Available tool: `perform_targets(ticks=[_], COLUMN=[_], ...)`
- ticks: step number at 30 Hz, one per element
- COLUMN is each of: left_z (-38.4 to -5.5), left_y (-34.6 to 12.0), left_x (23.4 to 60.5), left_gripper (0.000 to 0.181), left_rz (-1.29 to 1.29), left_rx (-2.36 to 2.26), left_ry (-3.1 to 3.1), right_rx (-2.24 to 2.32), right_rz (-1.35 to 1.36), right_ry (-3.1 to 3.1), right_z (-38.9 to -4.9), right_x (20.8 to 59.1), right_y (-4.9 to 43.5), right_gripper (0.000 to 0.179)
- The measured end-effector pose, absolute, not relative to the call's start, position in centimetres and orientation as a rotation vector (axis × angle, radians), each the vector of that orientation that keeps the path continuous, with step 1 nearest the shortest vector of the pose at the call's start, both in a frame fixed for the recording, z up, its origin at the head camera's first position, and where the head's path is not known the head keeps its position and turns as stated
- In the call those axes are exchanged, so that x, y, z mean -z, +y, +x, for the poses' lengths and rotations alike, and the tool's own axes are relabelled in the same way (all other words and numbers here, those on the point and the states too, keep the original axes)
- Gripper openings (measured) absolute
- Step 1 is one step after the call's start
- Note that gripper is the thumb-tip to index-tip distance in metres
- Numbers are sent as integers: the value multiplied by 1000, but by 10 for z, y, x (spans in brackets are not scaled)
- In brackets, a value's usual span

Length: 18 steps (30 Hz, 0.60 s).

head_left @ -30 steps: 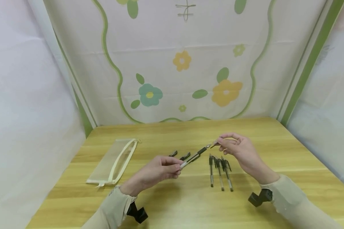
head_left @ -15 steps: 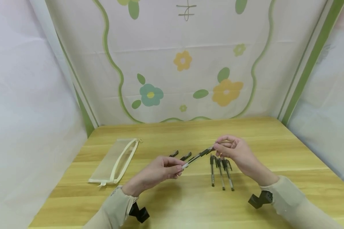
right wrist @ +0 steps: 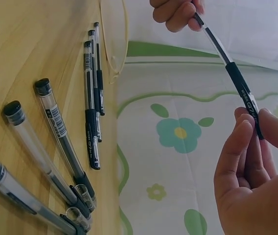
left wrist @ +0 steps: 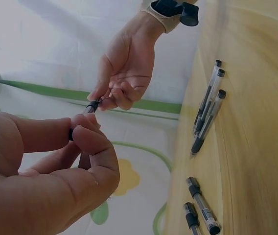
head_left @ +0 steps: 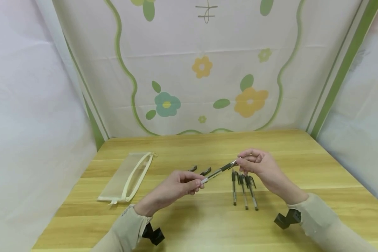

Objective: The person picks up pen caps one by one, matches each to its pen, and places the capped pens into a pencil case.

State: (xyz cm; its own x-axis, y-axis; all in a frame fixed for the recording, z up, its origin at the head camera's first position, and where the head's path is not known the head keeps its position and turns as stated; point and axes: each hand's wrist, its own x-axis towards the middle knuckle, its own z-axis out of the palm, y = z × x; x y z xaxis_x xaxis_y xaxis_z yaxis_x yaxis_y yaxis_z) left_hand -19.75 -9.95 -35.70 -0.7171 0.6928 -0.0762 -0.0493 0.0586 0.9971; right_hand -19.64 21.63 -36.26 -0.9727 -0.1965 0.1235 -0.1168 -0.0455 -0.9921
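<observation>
A clear gel pen (head_left: 218,172) with a black rubber grip is held slantwise above the table between both hands. My left hand (head_left: 174,187) pinches its rear end between thumb and fingers. At the other end, my right hand (head_left: 264,168) pinches the black-clipped cap (right wrist: 249,105) between thumb and fingertips, and the cap sits over the writing tip. Under the right hand lie three similar pens (head_left: 234,190) side by side, with clear, black-clipped caps (right wrist: 82,193) by their grip ends. More black pens (head_left: 205,171) lie beyond the left hand, partly hidden by it in the head view.
A pale see-through zip pouch (head_left: 114,180) lies on the left of the wooden table (head_left: 208,227), its zipped opening toward the pens. A flower-printed cloth (head_left: 182,80) stands behind the table, with white cloth walls on both sides.
One second ago the right hand held the cap apart from the pen's bare tip. The hands came together, and the cap is now over the tip.
</observation>
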Motion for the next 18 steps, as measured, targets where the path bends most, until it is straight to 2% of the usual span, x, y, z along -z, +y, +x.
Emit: perform_targets(ticks=[18], left_z=[-198], left_y=[-102], left_x=[354], left_gripper=[24], left_rz=[701], left_rx=[-1704], left_ry=[1917], right_rx=[2129], right_rz=[-405], right_ry=[2134], right_z=[-196], right_x=[358], right_y=[221], right_gripper=[18])
